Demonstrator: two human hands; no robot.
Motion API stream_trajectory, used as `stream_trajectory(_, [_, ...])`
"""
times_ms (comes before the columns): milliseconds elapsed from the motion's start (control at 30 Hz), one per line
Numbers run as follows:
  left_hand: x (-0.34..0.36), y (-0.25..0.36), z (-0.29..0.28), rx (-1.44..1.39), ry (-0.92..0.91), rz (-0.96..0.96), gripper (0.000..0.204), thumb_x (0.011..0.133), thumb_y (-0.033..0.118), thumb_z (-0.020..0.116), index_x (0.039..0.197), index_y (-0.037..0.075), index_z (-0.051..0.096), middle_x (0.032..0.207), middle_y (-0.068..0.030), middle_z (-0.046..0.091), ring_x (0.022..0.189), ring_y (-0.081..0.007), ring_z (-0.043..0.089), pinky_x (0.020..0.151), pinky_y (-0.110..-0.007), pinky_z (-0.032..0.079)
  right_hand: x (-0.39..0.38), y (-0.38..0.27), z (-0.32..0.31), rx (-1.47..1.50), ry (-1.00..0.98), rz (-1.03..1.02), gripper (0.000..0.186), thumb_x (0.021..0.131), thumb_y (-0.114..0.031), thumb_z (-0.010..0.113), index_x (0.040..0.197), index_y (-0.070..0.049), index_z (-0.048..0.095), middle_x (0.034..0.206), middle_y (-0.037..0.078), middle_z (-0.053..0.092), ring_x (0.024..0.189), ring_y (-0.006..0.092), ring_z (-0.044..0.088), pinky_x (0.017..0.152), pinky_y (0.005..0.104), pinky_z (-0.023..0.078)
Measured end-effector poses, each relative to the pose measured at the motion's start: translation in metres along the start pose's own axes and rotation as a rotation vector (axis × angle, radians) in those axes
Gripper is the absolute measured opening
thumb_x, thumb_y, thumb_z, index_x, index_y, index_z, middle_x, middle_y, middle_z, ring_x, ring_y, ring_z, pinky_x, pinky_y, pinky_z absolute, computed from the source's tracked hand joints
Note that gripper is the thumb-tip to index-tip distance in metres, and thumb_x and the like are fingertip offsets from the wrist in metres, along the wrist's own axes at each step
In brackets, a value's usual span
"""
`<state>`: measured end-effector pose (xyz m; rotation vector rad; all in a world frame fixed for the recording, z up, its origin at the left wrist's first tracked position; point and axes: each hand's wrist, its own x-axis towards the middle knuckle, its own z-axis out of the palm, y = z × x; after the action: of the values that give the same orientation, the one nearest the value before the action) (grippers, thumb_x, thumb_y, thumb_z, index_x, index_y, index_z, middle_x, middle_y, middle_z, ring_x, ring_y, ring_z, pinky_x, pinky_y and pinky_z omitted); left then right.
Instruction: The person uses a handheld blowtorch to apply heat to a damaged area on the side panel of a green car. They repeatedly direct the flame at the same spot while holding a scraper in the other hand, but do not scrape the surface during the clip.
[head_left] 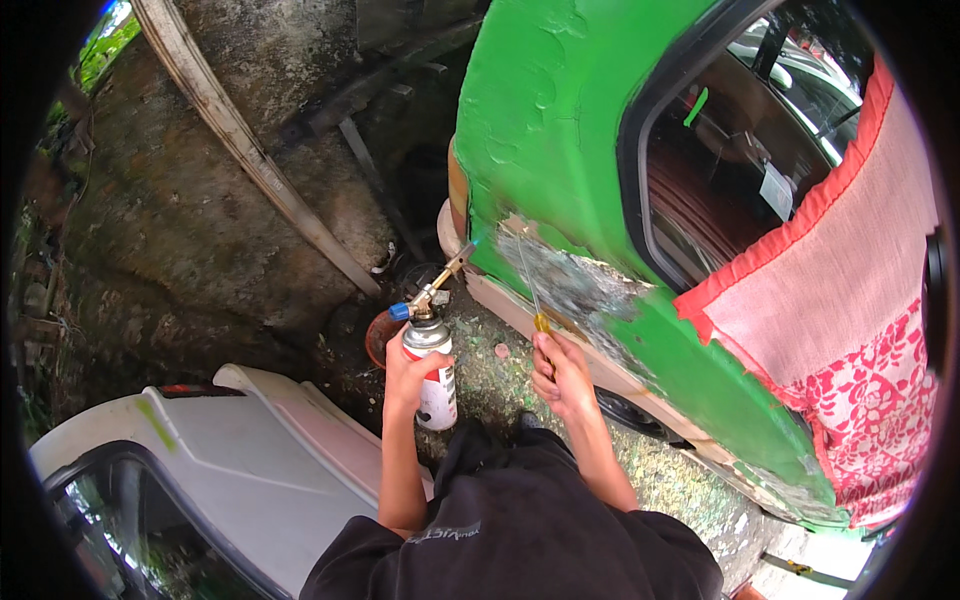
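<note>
One whitish car with a dark window (250, 480) at far left, then a round orange-red tub (377, 338) on the ground, mostly hidden, so can't tell what's in it. Left hand (405, 372) has its grip wrapped round a white-and-red metal canister (437, 400), contents not visible, topped by a brass torch nozzle with a blue knob (425, 301) angled at the green car (560, 150). Right hand (565, 378) has a snug grip on a thin yellow-handled metal tool (541, 322), tip by the rough grey patch (570, 275); can't tell if touching. Pink-and-red floral cloth (790, 300) drapes the car's right end.
</note>
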<state>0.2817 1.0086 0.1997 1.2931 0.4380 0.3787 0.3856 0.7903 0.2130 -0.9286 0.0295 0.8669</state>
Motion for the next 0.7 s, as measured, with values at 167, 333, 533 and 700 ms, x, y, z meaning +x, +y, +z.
stream_trajectory(167, [-0.004, -0.002, 0.004, -0.004, -0.03, -0.001, 0.038, 0.064, 0.002, 0.075, 0.101, 0.002, 0.064, 0.088, -0.0038, 0.069, 0.078, -0.0134, 0.064, 0.075, -0.03, 0.051, 0.013, 0.009, 0.001, 0.011, -0.001, -0.01, 0.02, 0.108, -0.026, 0.052, 0.097, -0.01, 0.05, 0.063, -0.005, 0.04, 0.04, 0.0027, 0.029, 0.035, 0.0223, 0.018])
stream_trajectory(333, [-0.007, -0.004, 0.003, 0.003, -0.004, -0.027, 0.039, 0.064, 0.002, 0.075, 0.101, 0.002, 0.064, 0.088, -0.0041, 0.07, 0.078, -0.0137, 0.065, 0.076, -0.03, 0.052, -0.001, 0.007, -0.004, 0.015, 0.034, -0.024, 0.019, 0.108, -0.024, 0.052, 0.097, -0.008, 0.052, 0.062, -0.005, 0.039, 0.038, 0.0033, 0.029, 0.035, 0.0226, 0.018])
stream_trajectory(533, [-0.01, -0.007, 0.001, 0.014, -0.011, -0.026, 0.039, 0.064, 0.002, 0.075, 0.102, 0.001, 0.064, 0.088, -0.005, 0.07, 0.077, -0.0138, 0.065, 0.075, -0.03, 0.052, -0.003, 0.015, -0.004, 0.016, 0.039, -0.033, 0.019, 0.108, -0.026, 0.054, 0.098, -0.009, 0.052, 0.062, -0.005, 0.039, 0.039, 0.0032, 0.028, 0.035, 0.0224, 0.018])
stream_trajectory(700, [-0.007, -0.003, 0.005, -0.002, -0.053, -0.042, 0.039, 0.064, 0.001, 0.075, 0.101, 0.002, 0.064, 0.089, -0.0045, 0.07, 0.078, -0.0132, 0.065, 0.076, -0.03, 0.052, 0.012, 0.015, -0.001, 0.044, 0.023, -0.031, 0.02, 0.107, -0.026, 0.055, 0.097, -0.009, 0.052, 0.062, -0.005, 0.039, 0.039, 0.0031, 0.029, 0.035, 0.0228, 0.018])
